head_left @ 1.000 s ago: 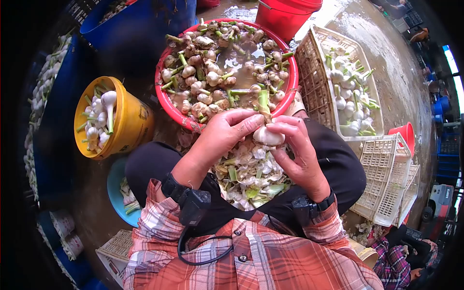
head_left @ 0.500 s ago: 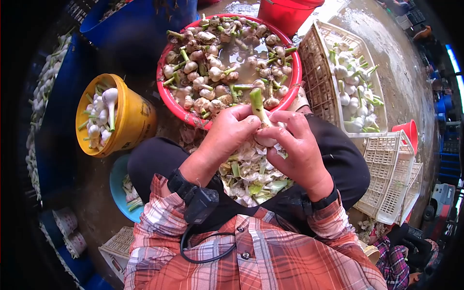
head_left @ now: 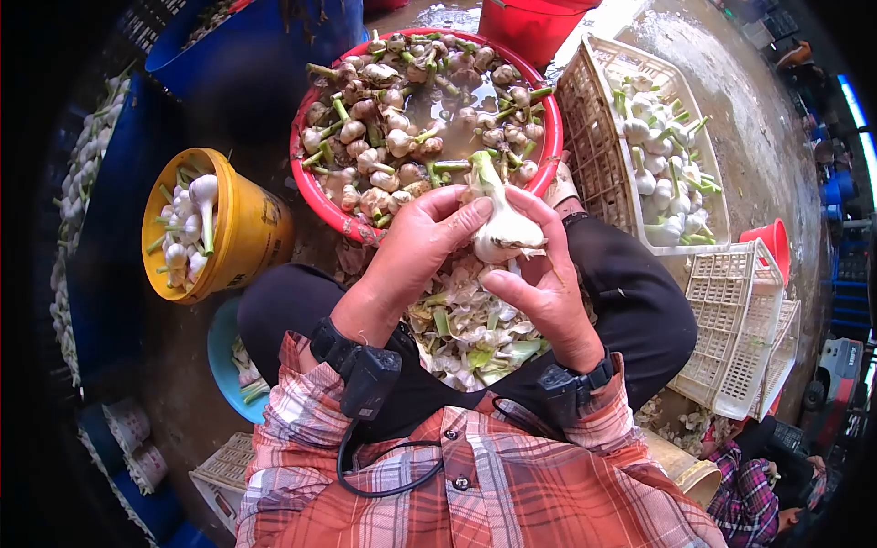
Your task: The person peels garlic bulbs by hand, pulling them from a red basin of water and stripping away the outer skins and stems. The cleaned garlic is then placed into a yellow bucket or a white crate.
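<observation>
A white garlic bulb (head_left: 504,226) with a short green stem is held between both hands, its root end tilted toward the lower right. My left hand (head_left: 427,239) pinches the bulb at its neck, thumb on the near side. The fingers of my right hand (head_left: 541,283) curl round the bulb's right side and underside, with the thumb below it. Beneath the hands, a heap of garlic peelings and stem pieces (head_left: 475,342) lies between my legs. Just beyond them, a red basin (head_left: 320,203) holds unpeeled garlic bulbs in murky water.
At left stand a yellow bucket (head_left: 260,233) of cleaned garlic and a light-blue basin (head_left: 222,352). A cream crate (head_left: 598,137) of white garlic is at right, near stacked crates (head_left: 726,315). A red bucket (head_left: 530,32) stands behind. Another person's plaid sleeve (head_left: 744,498) shows lower right.
The garlic bulb has been turned so its white body and root end now show. My right hand has shifted lower, its thumb moving beneath the bulb. The view has shifted slightly.
</observation>
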